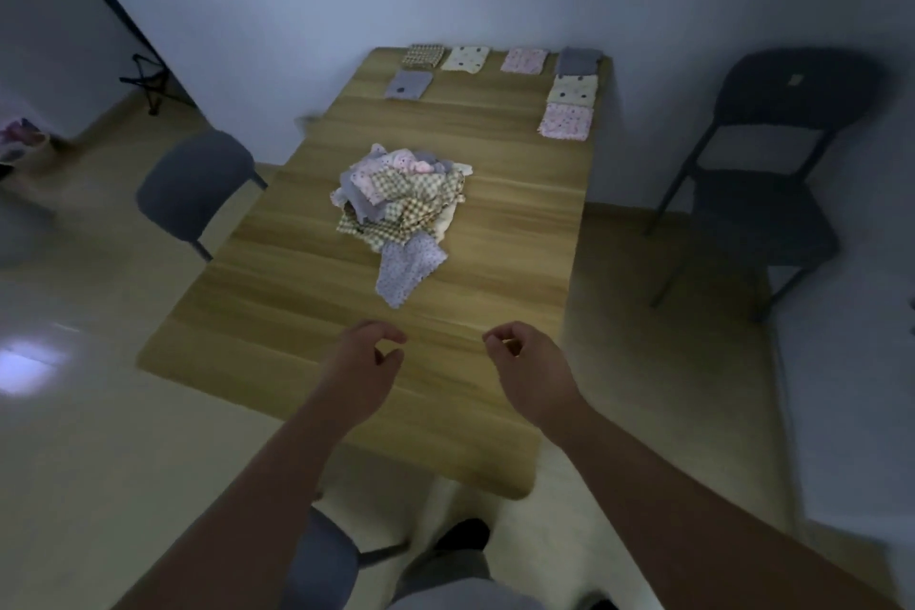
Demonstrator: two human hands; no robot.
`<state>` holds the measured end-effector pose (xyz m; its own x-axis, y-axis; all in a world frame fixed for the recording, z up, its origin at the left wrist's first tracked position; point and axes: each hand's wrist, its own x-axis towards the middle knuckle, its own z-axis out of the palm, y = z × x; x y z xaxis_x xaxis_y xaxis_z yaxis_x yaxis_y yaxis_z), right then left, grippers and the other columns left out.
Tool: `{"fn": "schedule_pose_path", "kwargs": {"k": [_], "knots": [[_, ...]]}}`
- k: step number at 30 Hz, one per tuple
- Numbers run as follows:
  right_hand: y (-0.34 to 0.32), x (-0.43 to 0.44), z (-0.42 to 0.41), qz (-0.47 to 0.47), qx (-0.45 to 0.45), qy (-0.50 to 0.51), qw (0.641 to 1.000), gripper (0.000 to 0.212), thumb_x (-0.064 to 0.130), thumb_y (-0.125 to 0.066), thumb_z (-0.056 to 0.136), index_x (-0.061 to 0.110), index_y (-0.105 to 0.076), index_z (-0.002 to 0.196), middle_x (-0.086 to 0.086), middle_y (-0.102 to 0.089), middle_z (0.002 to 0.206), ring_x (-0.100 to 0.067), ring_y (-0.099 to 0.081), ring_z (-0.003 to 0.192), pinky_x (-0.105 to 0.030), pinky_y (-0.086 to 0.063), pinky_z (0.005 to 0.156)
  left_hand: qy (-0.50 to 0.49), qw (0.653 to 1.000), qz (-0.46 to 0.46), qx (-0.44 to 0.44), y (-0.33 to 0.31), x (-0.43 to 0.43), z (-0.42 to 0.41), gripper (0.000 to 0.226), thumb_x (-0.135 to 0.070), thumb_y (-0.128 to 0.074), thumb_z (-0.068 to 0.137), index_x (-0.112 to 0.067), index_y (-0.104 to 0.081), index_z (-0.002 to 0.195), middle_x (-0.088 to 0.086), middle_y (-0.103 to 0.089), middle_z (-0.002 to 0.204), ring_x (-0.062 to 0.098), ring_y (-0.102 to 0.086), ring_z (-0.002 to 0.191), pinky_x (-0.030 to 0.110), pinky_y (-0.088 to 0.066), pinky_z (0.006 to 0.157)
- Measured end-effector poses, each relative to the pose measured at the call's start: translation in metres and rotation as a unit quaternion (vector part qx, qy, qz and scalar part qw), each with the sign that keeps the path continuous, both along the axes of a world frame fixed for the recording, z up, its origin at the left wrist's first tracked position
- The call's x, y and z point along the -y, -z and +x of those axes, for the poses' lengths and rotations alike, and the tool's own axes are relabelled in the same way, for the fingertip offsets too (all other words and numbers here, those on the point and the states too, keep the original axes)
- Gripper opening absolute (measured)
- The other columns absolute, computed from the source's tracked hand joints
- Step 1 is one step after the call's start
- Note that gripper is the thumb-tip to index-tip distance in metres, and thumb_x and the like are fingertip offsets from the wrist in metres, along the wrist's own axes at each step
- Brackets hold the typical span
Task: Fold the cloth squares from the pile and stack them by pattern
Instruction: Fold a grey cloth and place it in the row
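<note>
Basket [22, 149]: on the floor at the far left, blurred; something pink and pale in it, kind cannot be told.
Table [277, 297]: one, wooden, running from near to far.
Pile [396, 193]: one heap of unfolded cloth squares at the middle of the table; checked, pink, lilac and cream pieces mixed.
Lilac square [408, 270]: one, lying flat at the pile's near edge, touching it.
Far row: four folded cloths side by side along the far edge: checked cloth [422, 56], cream dotted cloth [465, 59], pink cloth [525, 60], grey cloth [578, 60].
Right column: two folded cloths near the right edge, this side of the grey one: second cream cloth [573, 89], second pink cloth [566, 121].
Lilac dotted cloth [409, 83]: one, folded, just this side of the checked one.
Folded total: seven.
Left hand [364, 362]: over the table's near end, fingers loosely curled, released, holding nothing.
Right hand [527, 362]: beside it, apart, loosely curled, grasping nothing.
Chairs: three: grey chair [193, 183] left, black chair [762, 173] right, near chair [322, 560] below the arms.
</note>
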<state>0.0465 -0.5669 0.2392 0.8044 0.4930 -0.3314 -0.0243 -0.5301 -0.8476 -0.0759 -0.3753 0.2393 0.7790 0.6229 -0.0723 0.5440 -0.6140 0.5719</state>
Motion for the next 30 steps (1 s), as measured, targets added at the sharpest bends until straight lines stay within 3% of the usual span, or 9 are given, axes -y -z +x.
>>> {"fn": "schedule_pose_path", "kwargs": {"k": [3,5,10,13,16,19,25,27,30], "knots": [[0.014,-0.016,0.002,-0.032,0.001,0.053,0.998,0.017,0.037,-0.056,0.101,0.026,-0.069,0.102,0.004,-0.067,0.084,-0.014,-0.060,0.068,-0.030,-0.051,0.063,0.039,0.999,0.009,0.010,0.018,-0.039,0.010,0.017,-0.008,-0.074,0.086,-0.023,-0.073,0.095,-0.012,-0.059,0.094,-0.001,-0.054,0.064,0.010,-0.034,0.068],[0.020,-0.026,0.001,-0.048,-0.019,0.082,0.995,0.018,0.037,-0.055,0.102,0.025,-0.069,0.104,0.004,-0.067,0.084,-0.018,-0.060,0.069,-0.031,-0.049,0.060,0.080,0.997,0.016,-0.005,0.030,-0.061,0.019,0.017,-0.008,-0.074,0.086,-0.021,-0.073,0.096,-0.007,-0.063,0.099,-0.001,-0.053,0.064,0.018,-0.039,0.074],[0.029,-0.076,-0.023,-0.058,-0.044,0.129,0.989,0.019,0.037,-0.055,0.101,0.024,-0.069,0.106,0.002,-0.069,0.090,-0.023,-0.066,0.076,-0.038,-0.056,0.066,0.163,0.985,0.021,-0.059,0.057,-0.124,0.030,0.021,-0.010,-0.069,0.090,-0.015,-0.074,0.109,0.002,-0.067,0.114,0.021,-0.066,0.086,0.030,-0.050,0.086],[0.027,-0.094,-0.041,-0.070,-0.033,0.148,0.986,0.020,0.038,-0.055,0.101,0.024,-0.068,0.107,0.001,-0.070,0.094,-0.024,-0.068,0.083,-0.040,-0.058,0.074,0.186,0.978,0.018,-0.087,0.064,-0.145,0.029,0.023,-0.016,-0.067,0.093,-0.017,-0.073,0.115,0.001,-0.064,0.120,0.020,-0.066,0.088,0.030,-0.051,0.085],[0.026,-0.104,-0.052,-0.067,-0.027,0.153,0.986,0.019,0.037,-0.054,0.102,0.024,-0.067,0.107,0.002,-0.069,0.095,-0.023,-0.068,0.083,-0.036,-0.056,0.071,0.203,0.975,0.017,-0.089,0.069,-0.153,0.026,0.025,-0.018,-0.065,0.094,-0.019,-0.071,0.118,0.001,-0.064,0.122,0.017,-0.064,0.088,0.028,-0.050,0.083],[0.035,-0.111,-0.056,-0.045,-0.011,0.170,0.984,0.018,0.037,-0.055,0.102,0.025,-0.068,0.105,0.003,-0.069,0.092,-0.022,-0.068,0.080,-0.034,-0.055,0.067,0.229,0.968,0.026,-0.100,0.077,-0.155,0.025,0.029,-0.020,-0.064,0.095,-0.019,-0.069,0.123,0.002,-0.063,0.126,0.021,-0.065,0.100,0.032,-0.052,0.089],[0.082,-0.131,-0.066,0.025,0.037,0.219,0.975,0.016,0.034,-0.056,0.101,0.024,-0.069,0.104,0.006,-0.068,0.082,-0.024,-0.069,0.077,-0.041,-0.057,0.069,0.293,0.936,0.163,-0.109,0.114,-0.169,0.032,0.036,-0.026,-0.063,0.093,-0.022,-0.066,0.129,-0.002,-0.061,0.132,0.022,-0.061,0.114,0.031,-0.049,0.093],[0.115,-0.138,-0.066,0.050,0.061,0.239,0.968,0.018,0.034,-0.056,0.101,0.022,-0.069,0.105,0.006,-0.067,0.081,-0.024,-0.067,0.077,-0.038,-0.055,0.067,0.313,0.920,0.217,-0.087,0.142,-0.175,0.046,0.039,-0.029,-0.061,0.093,-0.024,-0.064,0.132,-0.003,-0.057,0.137,0.024,-0.060,0.116,0.034,-0.050,0.095],[0.141,-0.147,-0.059,0.009,0.100,0.226,0.969,0.023,0.033,-0.053,0.102,0.018,-0.067,0.111,0.003,-0.065,0.085,-0.021,-0.062,0.081,-0.029,-0.044,0.067,0.329,0.913,0.238,-0.045,0.174,-0.189,0.068,0.040,-0.036,-0.056,0.098,-0.024,-0.060,0.136,0.002,-0.052,0.143,0.029,-0.053,0.126,0.037,-0.047,0.102]]}}
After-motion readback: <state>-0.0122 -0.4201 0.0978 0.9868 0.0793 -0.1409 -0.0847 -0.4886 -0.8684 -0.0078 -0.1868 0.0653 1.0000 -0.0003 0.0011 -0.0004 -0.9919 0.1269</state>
